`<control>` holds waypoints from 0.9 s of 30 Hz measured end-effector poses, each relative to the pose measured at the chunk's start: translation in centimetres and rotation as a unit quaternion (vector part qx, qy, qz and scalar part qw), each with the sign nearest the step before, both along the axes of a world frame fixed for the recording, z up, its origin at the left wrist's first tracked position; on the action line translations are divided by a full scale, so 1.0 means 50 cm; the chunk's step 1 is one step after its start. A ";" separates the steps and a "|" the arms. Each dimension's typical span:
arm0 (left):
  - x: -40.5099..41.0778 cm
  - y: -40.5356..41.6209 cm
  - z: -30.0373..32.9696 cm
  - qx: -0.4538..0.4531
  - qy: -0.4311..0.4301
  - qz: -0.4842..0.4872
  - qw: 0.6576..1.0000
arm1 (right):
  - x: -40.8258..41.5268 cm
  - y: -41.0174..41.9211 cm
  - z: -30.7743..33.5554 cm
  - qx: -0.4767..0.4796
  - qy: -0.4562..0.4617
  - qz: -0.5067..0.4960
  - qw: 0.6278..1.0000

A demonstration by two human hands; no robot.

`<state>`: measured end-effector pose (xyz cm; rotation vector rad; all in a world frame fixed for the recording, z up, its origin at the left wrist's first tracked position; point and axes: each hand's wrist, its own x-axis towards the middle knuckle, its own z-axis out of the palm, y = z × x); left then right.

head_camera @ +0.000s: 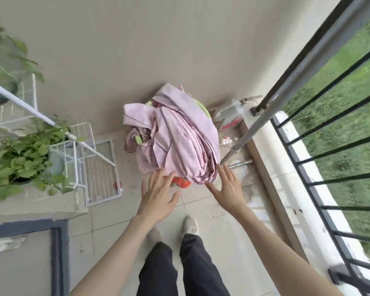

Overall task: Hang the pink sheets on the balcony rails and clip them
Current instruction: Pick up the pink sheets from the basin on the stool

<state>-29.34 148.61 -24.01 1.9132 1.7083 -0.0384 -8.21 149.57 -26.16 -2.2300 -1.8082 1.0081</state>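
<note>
Pink sheets (175,133): bundled on floor, centre, left of balcony rails (320,133); none hung or clipped; my left hand (158,194) and right hand (228,190) spread, fingers straight, gripping nothing

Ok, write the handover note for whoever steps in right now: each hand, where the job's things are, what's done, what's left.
Left hand: open, fingers spread, fingertips at the near edge of the pink sheets; no grip yet.
Right hand: open, fingers spread, at the right near edge of the same pile; no grip yet.
Sheets: all bunched in one heap on a basket on the balcony floor; only bits of green rim and something orange show under them.
Balcony rails: to the right, bare.
Clips: none in sight.
Done: nothing hung.
Left: lift a sheet, drape it over the rails, clip it, repeat.
</note>
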 end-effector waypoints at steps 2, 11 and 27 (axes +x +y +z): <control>-0.007 0.051 -0.050 -0.028 -0.007 0.005 1.000 | 0.004 0.034 -0.059 -0.006 0.013 -0.027 1.000; 0.043 0.226 -0.275 -0.067 -0.175 0.126 0.974 | 0.015 0.112 -0.324 -0.062 0.237 -0.381 0.892; 0.142 0.271 -0.350 -0.099 -0.167 0.182 0.964 | -0.006 0.158 -0.374 -0.110 0.438 -0.479 0.753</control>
